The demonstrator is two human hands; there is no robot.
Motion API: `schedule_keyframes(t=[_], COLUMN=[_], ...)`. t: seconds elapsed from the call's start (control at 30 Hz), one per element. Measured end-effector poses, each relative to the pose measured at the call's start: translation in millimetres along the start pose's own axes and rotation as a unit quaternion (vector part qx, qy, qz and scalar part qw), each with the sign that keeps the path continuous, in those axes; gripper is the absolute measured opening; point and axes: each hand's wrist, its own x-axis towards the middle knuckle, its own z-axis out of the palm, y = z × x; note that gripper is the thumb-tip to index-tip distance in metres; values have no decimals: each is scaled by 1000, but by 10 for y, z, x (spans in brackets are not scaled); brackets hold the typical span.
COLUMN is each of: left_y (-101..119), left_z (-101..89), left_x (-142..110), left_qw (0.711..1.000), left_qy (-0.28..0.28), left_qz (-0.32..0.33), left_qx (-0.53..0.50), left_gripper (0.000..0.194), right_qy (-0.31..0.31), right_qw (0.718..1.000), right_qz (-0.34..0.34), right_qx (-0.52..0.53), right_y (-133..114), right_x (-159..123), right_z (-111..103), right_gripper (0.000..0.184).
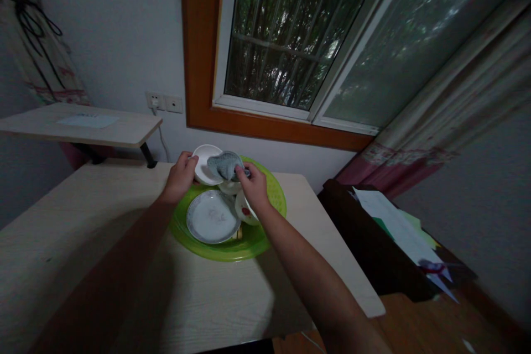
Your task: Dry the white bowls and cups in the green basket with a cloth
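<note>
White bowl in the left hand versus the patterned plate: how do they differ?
The white bowl is held up by the left hand, while the patterned plate lies in the green basin. The patterned plate looks wider than the white bowl. The white bowl's visible inside looks plain; the patterned plate shows a faint central motif. Both are round and whitish.

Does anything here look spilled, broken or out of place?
No spill or break shows by the white bowl in the left hand or grey cloth in the right hand. At right, though, papers lie loosely overlapped on dark furniture, a pointed piece seeming to overhang its edge.
</note>
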Motion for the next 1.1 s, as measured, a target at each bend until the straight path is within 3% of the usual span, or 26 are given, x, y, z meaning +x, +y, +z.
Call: schedule_keyframes(t=[0.13, 0.27, 0.37, 0.6, 0.87, 1.0, 1.1], left_y=[-28, -24, -4, -29, -26, -22, -25], left_z=[1, 2, -2, -13, -19, -12, -15], left_x=[11, -4, -31, -36, -76, -87, -74], left_qw=[1000, 999, 997, 990, 981, 980, 980], left_qy=[2, -6, -20, -69, -126, -136, -133], left_qz=[3, 9, 34, 106, 112, 113, 116], left_qx=[-15, -39, -59, -69, -91, -95, -95], left_gripper=[35, 34, 34, 34, 42, 44, 43], right_qy=[135, 174, 138, -34, -60, -43, -26], right_qw=[988, 978, 983, 983, 994, 999, 999], right_qz=[66, 98, 108, 134, 68, 30, 23], right_qx=[31, 52, 46, 123, 54, -5, 15], right_y=[128, 222, 239, 179, 196, 223, 246], right_x=[110, 158, 145, 67, 70, 89, 113], right_z=[-86, -113, -73, 56, 46, 6, -13], right_gripper=[29, 25, 25, 31, 51, 43, 37])
